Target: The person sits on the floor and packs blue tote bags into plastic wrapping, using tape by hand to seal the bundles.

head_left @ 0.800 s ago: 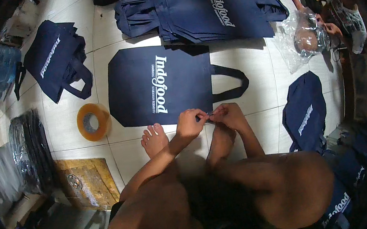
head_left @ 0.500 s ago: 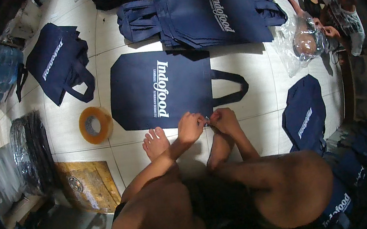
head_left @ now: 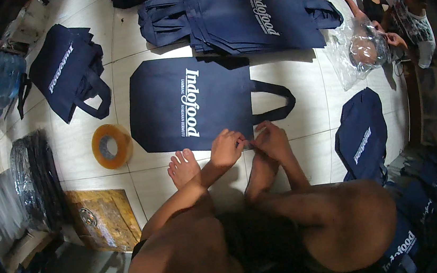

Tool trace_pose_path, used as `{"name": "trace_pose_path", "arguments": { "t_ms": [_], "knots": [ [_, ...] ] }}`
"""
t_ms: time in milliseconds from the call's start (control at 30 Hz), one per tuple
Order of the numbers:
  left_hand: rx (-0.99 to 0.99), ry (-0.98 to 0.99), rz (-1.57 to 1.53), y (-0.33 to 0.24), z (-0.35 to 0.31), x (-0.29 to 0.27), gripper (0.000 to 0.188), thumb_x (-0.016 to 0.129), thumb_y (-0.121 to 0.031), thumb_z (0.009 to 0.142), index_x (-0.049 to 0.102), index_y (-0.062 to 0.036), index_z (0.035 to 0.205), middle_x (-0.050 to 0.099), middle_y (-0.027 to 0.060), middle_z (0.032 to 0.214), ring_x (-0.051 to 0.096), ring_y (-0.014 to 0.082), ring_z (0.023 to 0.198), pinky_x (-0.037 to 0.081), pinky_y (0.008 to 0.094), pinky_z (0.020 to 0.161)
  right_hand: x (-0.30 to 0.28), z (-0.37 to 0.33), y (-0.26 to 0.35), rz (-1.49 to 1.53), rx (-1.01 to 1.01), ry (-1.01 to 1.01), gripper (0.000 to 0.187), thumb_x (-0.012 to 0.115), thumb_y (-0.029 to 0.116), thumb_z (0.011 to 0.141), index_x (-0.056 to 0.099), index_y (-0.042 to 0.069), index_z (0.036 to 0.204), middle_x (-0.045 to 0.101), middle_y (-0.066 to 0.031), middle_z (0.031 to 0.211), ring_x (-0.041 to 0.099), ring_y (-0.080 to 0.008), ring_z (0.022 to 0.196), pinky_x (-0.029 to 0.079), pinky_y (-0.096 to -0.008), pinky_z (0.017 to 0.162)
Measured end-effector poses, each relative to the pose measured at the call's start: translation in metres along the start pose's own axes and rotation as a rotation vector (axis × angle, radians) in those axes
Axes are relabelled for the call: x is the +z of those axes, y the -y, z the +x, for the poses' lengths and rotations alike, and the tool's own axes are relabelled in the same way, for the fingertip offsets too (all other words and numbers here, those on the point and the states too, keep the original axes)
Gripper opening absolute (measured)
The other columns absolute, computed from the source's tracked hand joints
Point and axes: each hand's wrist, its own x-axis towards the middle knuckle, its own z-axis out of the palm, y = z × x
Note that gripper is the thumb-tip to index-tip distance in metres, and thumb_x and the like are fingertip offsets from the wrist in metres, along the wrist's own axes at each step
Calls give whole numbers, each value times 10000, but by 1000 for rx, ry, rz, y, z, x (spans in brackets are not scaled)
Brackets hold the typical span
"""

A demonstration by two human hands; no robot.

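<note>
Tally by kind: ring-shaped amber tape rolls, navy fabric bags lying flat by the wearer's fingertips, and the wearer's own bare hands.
Ring-shaped amber tape roll: 1
Flat navy fabric bag: 1
Bare left hand and bare right hand: 2
Total: 4

The bag [head_left: 159, 105] before you looks like matt, non-shiny navy cloth, smooth across its panel, and the stacked bags [head_left: 222, 19] past it share that dull fabric look. Your tape roll [head_left: 124, 144] is glossy amber plastic, while the clear wrapping [head_left: 355, 71] to your right is thin, crinkled, shiny film. You have smooth, faintly glossy tiles [head_left: 314, 161] underneath, a translucent blue plastic jug [head_left: 0, 82], glossy wrapped black bundles [head_left: 36, 179], and a rough, scuffed yellow panel [head_left: 112, 217].
</note>
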Motion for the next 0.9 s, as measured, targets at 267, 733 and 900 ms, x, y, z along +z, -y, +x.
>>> {"name": "trace_pose_path", "arguments": {
  "t_ms": [267,733,900],
  "knots": [
    [428,9,11,-19,5,-26,111,680,-124,834,705,-37,898,669,114,851,612,304,931,499,425,829,-31,-1,34,-124,-683,88,426,785,261,745,684,90,1122,691,-118,1068,572,-303,1131,398,-458,1013],
    [336,178,122,-1,14,-43,553,697,-298,863,586,-127,1377,367,163,1573,354,352,1441,295,495,1170,-48,3,-14,604,7,410,181,769,132,858,761,-18,957,755,-76,885,693,-149,803,541,-291,740],
    [362,276,342,19,11,-24,642,616,-416,930,464,-183,1509,193,165,1660,122,331,1548,111,536,1239,-16,19,-13,374,24,377,180,800,148,802,774,12,917,754,-81,823,704,-163,759,542,-300,737]
  ]
}}
